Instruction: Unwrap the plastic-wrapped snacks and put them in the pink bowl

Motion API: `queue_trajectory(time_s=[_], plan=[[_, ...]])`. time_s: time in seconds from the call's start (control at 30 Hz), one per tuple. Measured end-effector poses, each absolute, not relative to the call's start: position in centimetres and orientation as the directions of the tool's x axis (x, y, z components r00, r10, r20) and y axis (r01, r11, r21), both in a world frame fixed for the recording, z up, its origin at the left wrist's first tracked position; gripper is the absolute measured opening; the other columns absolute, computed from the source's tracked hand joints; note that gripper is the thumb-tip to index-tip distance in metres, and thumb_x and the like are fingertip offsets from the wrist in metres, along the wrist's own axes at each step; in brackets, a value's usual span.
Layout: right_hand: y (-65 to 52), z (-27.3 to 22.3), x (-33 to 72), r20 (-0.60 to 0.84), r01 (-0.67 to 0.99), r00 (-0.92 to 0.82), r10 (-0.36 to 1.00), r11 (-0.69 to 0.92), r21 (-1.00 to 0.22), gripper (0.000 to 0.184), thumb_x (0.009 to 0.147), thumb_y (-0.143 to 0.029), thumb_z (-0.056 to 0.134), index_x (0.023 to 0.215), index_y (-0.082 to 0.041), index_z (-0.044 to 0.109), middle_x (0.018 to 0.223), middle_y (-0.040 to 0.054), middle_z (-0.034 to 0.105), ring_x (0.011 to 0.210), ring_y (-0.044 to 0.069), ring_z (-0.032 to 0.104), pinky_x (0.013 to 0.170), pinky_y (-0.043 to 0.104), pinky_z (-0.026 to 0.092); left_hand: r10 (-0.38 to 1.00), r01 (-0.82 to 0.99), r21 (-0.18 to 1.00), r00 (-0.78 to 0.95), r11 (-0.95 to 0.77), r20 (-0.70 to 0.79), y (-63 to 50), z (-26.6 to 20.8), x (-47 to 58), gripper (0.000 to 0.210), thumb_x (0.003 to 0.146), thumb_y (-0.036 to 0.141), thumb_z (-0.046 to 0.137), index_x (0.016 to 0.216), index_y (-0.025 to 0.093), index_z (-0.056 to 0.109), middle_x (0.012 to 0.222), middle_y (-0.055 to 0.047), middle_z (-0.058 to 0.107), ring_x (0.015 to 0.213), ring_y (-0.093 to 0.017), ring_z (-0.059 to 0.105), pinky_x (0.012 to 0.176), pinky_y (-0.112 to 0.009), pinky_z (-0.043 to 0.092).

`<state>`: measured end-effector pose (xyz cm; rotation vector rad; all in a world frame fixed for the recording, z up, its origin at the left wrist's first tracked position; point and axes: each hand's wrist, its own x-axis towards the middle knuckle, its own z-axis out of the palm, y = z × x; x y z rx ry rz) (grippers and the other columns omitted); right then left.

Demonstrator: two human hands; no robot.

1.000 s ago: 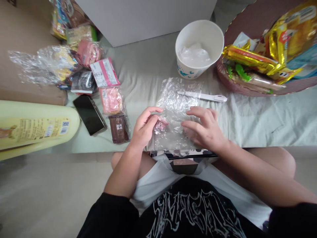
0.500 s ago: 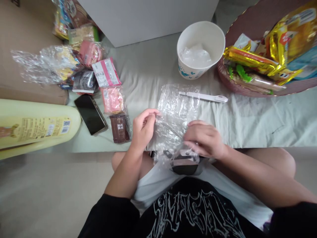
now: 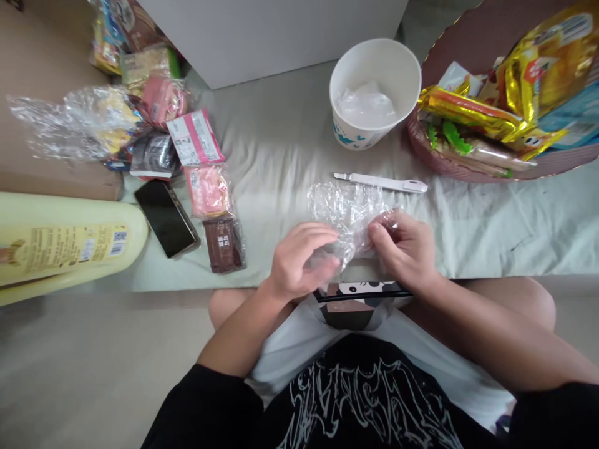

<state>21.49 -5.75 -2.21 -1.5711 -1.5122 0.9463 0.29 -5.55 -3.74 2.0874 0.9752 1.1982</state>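
Observation:
A clear plastic bag point(image 3: 346, 206) lies bunched up near the table's front edge, between my two hands. My right hand point(image 3: 407, 246) grips its right side, thumb pressed against curled fingers. On the other side, my left hand point(image 3: 304, 259) curves around the left part of the bag, with plastic between its thumb and fingers. Just beyond the bag lies a white utility knife point(image 3: 381, 182), touched by neither hand. A paper tub point(image 3: 358, 138) with crumpled clear plastic inside stands behind the knife.
At right, a pink basket point(image 3: 421, 146) holds wrapped snacks. To the left lie a phone point(image 3: 167, 218), a brown packet point(image 3: 222, 244), a pink packet point(image 3: 209, 190) and more packaged items. A yellow bottle-like container point(image 3: 70, 240) and a white box point(image 3: 281, 37) border the area.
The spread-out plastic bag has been gathered into a smaller bunch, drawn off the knife. My right hand has moved up and right; my left hand has shifted right and slightly down.

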Motion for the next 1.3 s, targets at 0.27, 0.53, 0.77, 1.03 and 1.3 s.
queue_trajectory(time_s=[0.27,0.53,0.77,1.03,1.3], plan=[[-5.3,-2.1,21.9,-0.041,0.526,-0.006,0.999,-0.031,-0.850,0.039,0.096,-0.042,0.054,0.062,-0.023,0.056,0.050,-0.0014,0.059,0.046,0.012,0.054,0.052,0.027,0.043,0.994,0.216,0.974,0.059,0.073,-0.088,-5.2,-3.7,-0.1,0.028,0.098,0.042,0.062,0.089,0.016,0.068,0.052,0.004,0.064,0.034,-0.005,0.051,0.035,-0.015,0.038],[-4.5,-2.1,22.5,-0.076,0.597,0.019,0.997,-0.072,-0.799,0.028,0.092,-0.038,0.052,0.071,-0.023,0.062,0.053,-0.0015,0.058,0.048,0.013,0.053,0.052,0.028,0.040,0.997,0.427,0.904,0.074,-0.029,-0.003,-4.5,-3.7,0.5,0.036,0.096,0.036,0.060,0.064,0.018,0.058,0.042,0.007,0.049,0.040,-0.005,0.045,0.044,-0.020,0.036],[-4.0,-2.1,23.2,-0.028,0.701,0.049,0.998,-0.055,-0.711,0.021,0.089,-0.036,0.057,0.104,-0.023,0.064,0.052,-0.0058,0.057,0.044,0.014,0.050,0.057,0.031,0.045,0.992,0.596,0.796,0.011,-0.109,0.127,-4.1,-4.7,0.7,0.030,0.091,0.032,0.063,0.064,0.017,0.061,0.042,0.008,0.044,0.042,-0.005,0.037,0.048,-0.022,0.032],[-4.1,-3.0,23.6,0.028,0.784,-0.055,0.998,0.061,-0.618,0.036,0.089,-0.028,0.053,0.123,-0.022,0.065,0.057,-0.0036,0.061,0.047,0.015,0.053,0.057,0.030,0.043,0.995,0.610,0.787,0.032,-0.092,0.091,-3.7,-4.6,0.5,0.030,0.094,0.036,0.062,0.073,0.016,0.070,0.048,0.008,0.038,0.047,-0.007,0.033,0.050,-0.023,0.030],[-4.6,-3.3,23.4,0.079,0.844,-0.123,0.989,0.147,-0.516,0.036,0.090,-0.026,0.047,0.103,-0.023,0.081,0.069,0.0051,0.074,0.057,0.017,0.062,0.057,0.030,0.040,0.999,0.603,0.796,0.026,-0.054,0.048,-3.5,-4.8,0.6,0.022,0.091,0.038,0.068,0.097,0.018,0.073,0.054,0.008,0.050,0.050,-0.008,0.045,0.055,-0.023,0.037]])
